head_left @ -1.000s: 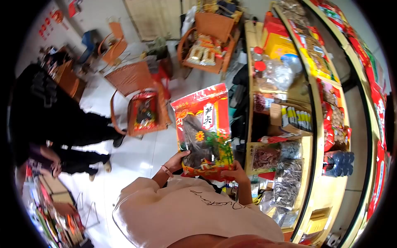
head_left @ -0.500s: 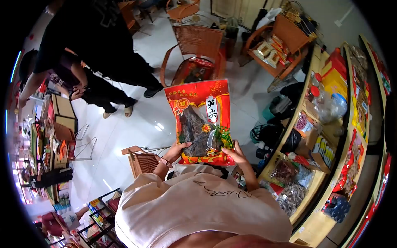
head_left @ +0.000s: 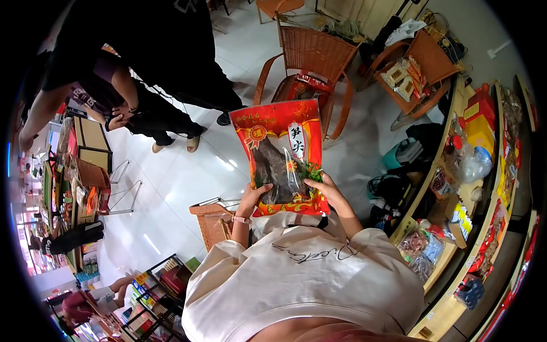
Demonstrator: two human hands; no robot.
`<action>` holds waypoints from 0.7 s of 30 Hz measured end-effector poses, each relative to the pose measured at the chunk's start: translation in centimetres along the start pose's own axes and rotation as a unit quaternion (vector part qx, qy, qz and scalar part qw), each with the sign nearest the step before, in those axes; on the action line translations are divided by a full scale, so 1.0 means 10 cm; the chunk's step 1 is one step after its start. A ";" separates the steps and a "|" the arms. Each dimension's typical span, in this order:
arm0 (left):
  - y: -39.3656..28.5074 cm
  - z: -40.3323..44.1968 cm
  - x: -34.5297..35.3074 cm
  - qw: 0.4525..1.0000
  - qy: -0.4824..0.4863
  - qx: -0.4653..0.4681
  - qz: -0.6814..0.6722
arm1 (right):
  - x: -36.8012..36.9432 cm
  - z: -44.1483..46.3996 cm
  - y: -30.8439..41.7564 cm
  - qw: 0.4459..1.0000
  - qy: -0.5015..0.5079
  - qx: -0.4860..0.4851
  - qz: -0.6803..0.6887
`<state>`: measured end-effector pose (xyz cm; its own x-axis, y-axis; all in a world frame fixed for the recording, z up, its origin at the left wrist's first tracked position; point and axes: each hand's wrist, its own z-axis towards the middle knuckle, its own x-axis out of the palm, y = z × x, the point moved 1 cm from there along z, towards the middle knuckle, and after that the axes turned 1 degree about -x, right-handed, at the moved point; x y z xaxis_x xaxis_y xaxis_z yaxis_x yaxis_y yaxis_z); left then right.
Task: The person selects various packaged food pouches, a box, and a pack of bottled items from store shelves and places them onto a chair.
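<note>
A large red and yellow bag of dried bamboo shoots [head_left: 279, 157] is held upright in front of my chest, its printed front turned toward me. Dark dried pieces show through its clear window. My left hand [head_left: 254, 196] grips the lower left edge, thumb on the front. On the lower right edge my right hand [head_left: 325, 190] is closed the same way, thumb pressed on the plastic. The fingers behind the bag are hidden. Beyond the bag, a wicker armchair [head_left: 310, 48] carries another red bag [head_left: 309, 88] on its seat.
Wooden shelves [head_left: 439, 165] with packaged goods curve along my right. A second wicker chair [head_left: 436, 57] at the back right holds more packets. People in dark clothes [head_left: 165, 51] stand at the left, near display racks [head_left: 88, 165]. A wicker seat [head_left: 211, 225] is close to my left arm.
My view has swung so the chairs and shelves sit further right. The bag has shifted slightly right and up in view, still in both hands. The standing people have moved little.
</note>
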<state>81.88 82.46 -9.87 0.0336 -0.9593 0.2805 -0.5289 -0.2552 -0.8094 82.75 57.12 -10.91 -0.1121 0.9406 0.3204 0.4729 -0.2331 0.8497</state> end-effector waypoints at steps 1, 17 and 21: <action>-0.03 0.10 -0.06 1.000 0.000 -0.024 0.013 | 0.03 0.06 0.00 1.000 -0.007 -0.007 -0.017; -0.26 2.37 0.03 0.983 0.030 -0.059 0.174 | -0.85 1.79 -0.28 0.992 -0.067 0.101 0.026; -0.26 3.15 0.15 0.959 0.023 -0.155 0.237 | -1.32 2.52 -0.43 0.989 -0.062 0.127 -0.046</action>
<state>110.01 77.88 -23.56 -0.3073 -0.9501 -0.0531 -0.7026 0.2642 -0.6607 104.24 51.95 -29.30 -0.0643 0.9816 0.1799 0.6716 -0.0908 0.7353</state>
